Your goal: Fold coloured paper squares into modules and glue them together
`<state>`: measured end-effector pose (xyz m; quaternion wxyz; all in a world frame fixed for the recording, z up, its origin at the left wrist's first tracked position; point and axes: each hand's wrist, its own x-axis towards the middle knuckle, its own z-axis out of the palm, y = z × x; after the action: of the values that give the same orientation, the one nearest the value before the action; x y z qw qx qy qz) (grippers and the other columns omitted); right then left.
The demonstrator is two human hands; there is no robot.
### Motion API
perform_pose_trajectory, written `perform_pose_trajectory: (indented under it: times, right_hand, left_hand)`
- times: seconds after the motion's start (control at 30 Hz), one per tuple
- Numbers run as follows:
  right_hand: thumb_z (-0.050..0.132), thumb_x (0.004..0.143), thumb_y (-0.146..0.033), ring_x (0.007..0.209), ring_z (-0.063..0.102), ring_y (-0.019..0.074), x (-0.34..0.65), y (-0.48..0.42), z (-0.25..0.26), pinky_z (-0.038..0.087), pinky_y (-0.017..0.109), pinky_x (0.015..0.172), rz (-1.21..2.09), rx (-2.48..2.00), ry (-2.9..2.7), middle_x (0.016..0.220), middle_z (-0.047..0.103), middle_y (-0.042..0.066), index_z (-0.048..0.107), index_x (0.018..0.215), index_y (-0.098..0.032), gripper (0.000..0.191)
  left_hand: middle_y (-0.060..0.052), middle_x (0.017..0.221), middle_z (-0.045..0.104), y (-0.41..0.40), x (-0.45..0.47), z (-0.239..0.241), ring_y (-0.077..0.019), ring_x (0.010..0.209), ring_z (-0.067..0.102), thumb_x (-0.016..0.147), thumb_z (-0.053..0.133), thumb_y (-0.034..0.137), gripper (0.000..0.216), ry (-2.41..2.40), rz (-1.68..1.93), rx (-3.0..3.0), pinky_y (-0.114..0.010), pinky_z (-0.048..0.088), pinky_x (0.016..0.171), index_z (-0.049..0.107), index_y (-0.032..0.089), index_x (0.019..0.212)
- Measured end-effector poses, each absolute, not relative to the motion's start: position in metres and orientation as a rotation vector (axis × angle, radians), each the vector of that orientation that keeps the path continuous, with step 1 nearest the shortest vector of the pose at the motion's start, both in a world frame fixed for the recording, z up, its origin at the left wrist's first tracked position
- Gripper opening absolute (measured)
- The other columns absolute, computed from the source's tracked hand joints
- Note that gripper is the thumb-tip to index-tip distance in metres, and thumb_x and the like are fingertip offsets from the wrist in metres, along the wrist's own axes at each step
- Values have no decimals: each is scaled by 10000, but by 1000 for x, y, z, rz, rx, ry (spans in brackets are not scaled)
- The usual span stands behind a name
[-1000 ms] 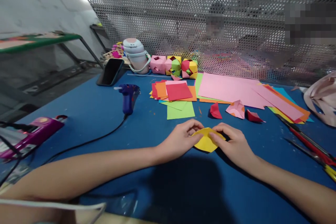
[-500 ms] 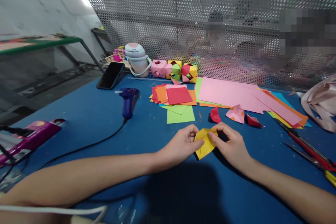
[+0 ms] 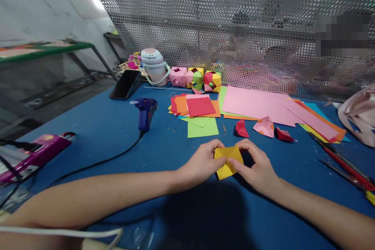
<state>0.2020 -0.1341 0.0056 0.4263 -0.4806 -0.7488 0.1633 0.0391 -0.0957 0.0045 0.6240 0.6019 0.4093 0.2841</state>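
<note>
A creased yellow paper square [image 3: 227, 168] is held just above the blue tabletop between both hands. My left hand [image 3: 205, 162] pinches its left side, thumb across the front. On the right, my right hand [image 3: 258, 164] grips the upper right corner, with its thumb pressed near the middle of the paper. The fingers behind the sheet are partly hidden. Just beyond the hands lie a folded red paper piece [image 3: 241, 128], a folded pink piece [image 3: 265, 126] and a dark red folded piece [image 3: 284, 135].
A blue glue gun [image 3: 144, 113] stands left, its cord running to a purple power strip [image 3: 43, 152]. Behind are stacked coloured squares [image 3: 200, 106], large pink sheets [image 3: 254, 105], paper cubes [image 3: 195, 78], a bottle [image 3: 154, 68] and a phone [image 3: 125, 84]. Scissors [image 3: 348, 166] lie right.
The yellow paper has turned and now faces me flatter and squarer. My right thumb has slid inward and down toward its middle, close to the left thumb.
</note>
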Motion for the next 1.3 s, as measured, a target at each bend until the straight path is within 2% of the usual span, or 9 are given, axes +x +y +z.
perform_pose_trajectory:
  times: [0.07, 0.17, 0.33, 0.57, 0.7, 0.87, 1.13, 1.3]
  right_hand:
    - [526, 808, -155, 697, 528, 135, 202, -133, 3, 433, 260, 637, 394, -1189, -1858, 759, 537, 5, 496, 807, -201, 55]
    - [480, 798, -72, 706, 516, 135, 203, -131, 1, 424, 267, 643, 371, -1105, -1879, 763, 522, 9, 497, 795, -204, 133]
    - [456, 781, -30, 743, 513, 140, 202, -132, 3, 424, 268, 632, 353, -1029, -1925, 807, 508, 27, 516, 820, -200, 184]
    - [435, 797, -91, 823, 530, 169, 205, -134, 9, 450, 311, 704, 448, -1001, -1976, 877, 528, 60, 537, 886, -183, 164]
    - [445, 843, -136, 792, 536, 155, 204, -133, 8, 445, 291, 693, 485, -1086, -1940, 843, 538, 44, 544, 827, -188, 113]
    - [487, 829, -154, 764, 530, 143, 203, -131, 2, 445, 275, 688, 499, -1183, -1894, 859, 546, 29, 518, 922, -196, 107]
    - [481, 827, -130, 746, 518, 135, 204, -130, 3, 431, 264, 679, 547, -1198, -1899, 819, 537, 16, 531, 888, -193, 101]
    - [480, 828, -138, 731, 525, 139, 204, -130, 3, 438, 266, 667, 530, -1189, -1903, 805, 542, 19, 536, 878, -189, 91]
  left_hand:
    - [72, 606, 451, -96, 40, 5, -71, 544, 438, 666, 541, 170, 93, 903, 648, 1359, -177, 337, 498, 467, 160, 721]
    - [64, 614, 456, -97, 41, 7, -73, 563, 447, 682, 537, 181, 65, 839, 643, 1325, -179, 348, 520, 483, 150, 702]
    - [46, 630, 474, -96, 38, 9, -83, 602, 448, 730, 509, 203, 81, 833, 645, 1395, -190, 361, 573, 522, 135, 687]
    - [18, 675, 534, -94, 36, 11, -105, 656, 483, 771, 490, 241, 151, 866, 648, 1464, -206, 375, 633, 573, 128, 717]
    - [13, 689, 553, -95, 36, 12, -115, 672, 493, 778, 468, 234, 164, 874, 635, 1455, -212, 383, 645, 591, 132, 742]
    - [5, 757, 582, -95, 35, 13, -130, 725, 510, 757, 455, 210, 169, 862, 637, 1442, -221, 391, 678, 601, 140, 805]
    - [17, 732, 531, -96, 35, 14, -118, 711, 476, 711, 436, 152, 174, 879, 651, 1420, -215, 369, 657, 578, 140, 812]
    - [27, 715, 519, -98, 38, 13, -112, 680, 490, 677, 528, 167, 168, 820, 644, 1319, -216, 391, 628, 546, 139, 842]
